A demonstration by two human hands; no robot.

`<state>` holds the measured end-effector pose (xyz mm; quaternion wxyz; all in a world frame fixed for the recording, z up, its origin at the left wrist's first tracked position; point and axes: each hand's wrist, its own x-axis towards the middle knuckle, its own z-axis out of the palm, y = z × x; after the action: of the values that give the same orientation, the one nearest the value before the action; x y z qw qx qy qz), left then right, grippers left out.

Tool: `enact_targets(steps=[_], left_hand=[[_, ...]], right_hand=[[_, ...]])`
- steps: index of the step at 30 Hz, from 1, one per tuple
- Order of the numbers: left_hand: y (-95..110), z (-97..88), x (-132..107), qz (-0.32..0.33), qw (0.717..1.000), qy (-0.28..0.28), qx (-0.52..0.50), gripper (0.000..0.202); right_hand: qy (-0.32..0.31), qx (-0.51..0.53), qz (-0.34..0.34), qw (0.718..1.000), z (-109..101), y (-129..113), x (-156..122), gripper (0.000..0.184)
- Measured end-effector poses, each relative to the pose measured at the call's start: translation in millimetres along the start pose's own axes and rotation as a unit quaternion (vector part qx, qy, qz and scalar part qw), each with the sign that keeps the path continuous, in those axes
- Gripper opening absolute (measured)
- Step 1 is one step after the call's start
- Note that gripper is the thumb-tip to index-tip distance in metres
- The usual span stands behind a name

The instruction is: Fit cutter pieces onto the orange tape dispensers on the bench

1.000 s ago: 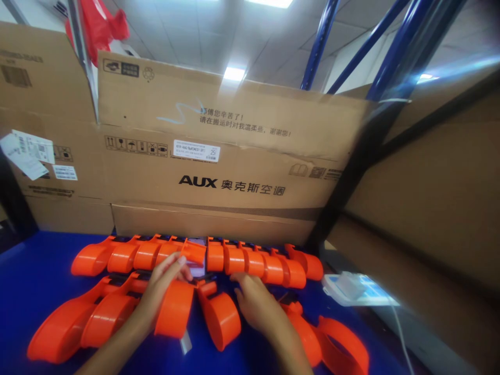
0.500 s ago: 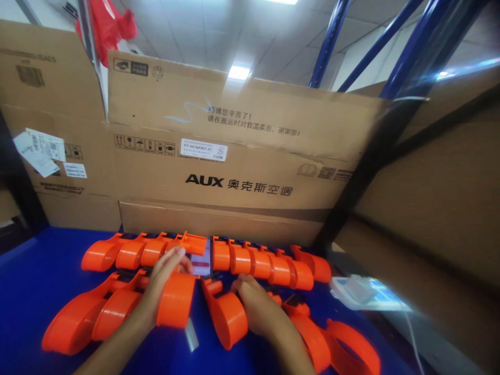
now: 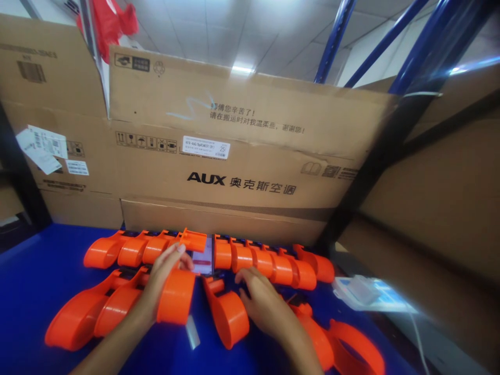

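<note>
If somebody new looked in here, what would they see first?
Probably the bright orange pieces in rows on the blue table, one held in the left hand. Behind them stands brown cardboard with big black "AUX" letters. Something red shows at top left.

The orange holder [image 3: 175, 297] in the left hand [image 3: 161, 273] is smooth, hard-looking plastic with a soft gloss, and the other orange holders [image 3: 232, 317] share it, bright streaks of light showing on their curved sides. The blue tabletop [image 3: 31, 271] looks smooth and mostly matt. Behind it, the cardboard [image 3: 156, 172] is dull brown, printed and creased, with flat white paper labels [image 3: 205, 148] on it. The blue post [image 3: 335, 41] looks like metal under shiny paint. The red bag [image 3: 109, 28] appears to be thin, crumpled plastic. The pale case [image 3: 371, 292] is probably smooth plastic, though glare and blur make its finish uncertain.
</note>
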<state>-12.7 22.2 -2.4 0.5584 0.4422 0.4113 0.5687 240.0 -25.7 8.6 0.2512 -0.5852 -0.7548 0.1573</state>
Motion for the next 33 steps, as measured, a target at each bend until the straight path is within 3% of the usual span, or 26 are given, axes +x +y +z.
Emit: enact_targets(steps=[3,7,11,14,21,27,30,33], left_hand=[[0.1,-4.0,2.6,0.020,1.000,-0.004,-0.004,0.056],[1.4,-7.9,4.6,0.035,0.999,0.000,-0.010,0.054],[1.3,-8.4,4.0,0.039,0.999,0.000,-0.012,0.052],[0.1,-7.9,3.4,0.045,0.999,-0.005,-0.009,0.051],[1.0,-6.1,0.3,0.026,1.000,-0.003,-0.013,0.051],[9.6,1.9,-9.4,0.049,0.999,-0.004,0.013,0.047],[10.7,8.9,-14.2,0.064,0.998,-0.003,0.026,0.044],[10.9,12.8,-16.7,0.070,0.997,-0.010,0.039,0.044]], right_hand=[[0.022,0.065,-0.051,0.996,-11.2,-14.6,-1.0,0.015],[-0.034,0.119,-0.145,0.982,-11.9,-40.1,-5.0,0.022],[-0.106,0.074,-0.198,0.972,4.6,-51.3,-5.4,0.026],[-0.121,0.022,-0.207,0.971,12.1,-50.9,-5.9,0.024],[-0.093,-0.028,-0.136,0.986,2.7,-41.7,-17.4,0.023],[-0.053,-0.053,-0.080,0.994,-3.4,-21.2,-18.5,0.024],[-0.011,-0.062,-0.086,0.994,-8.8,-18.0,-15.1,0.022],[0.054,-0.053,-0.134,0.988,-9.3,-28.8,-13.3,0.025]])
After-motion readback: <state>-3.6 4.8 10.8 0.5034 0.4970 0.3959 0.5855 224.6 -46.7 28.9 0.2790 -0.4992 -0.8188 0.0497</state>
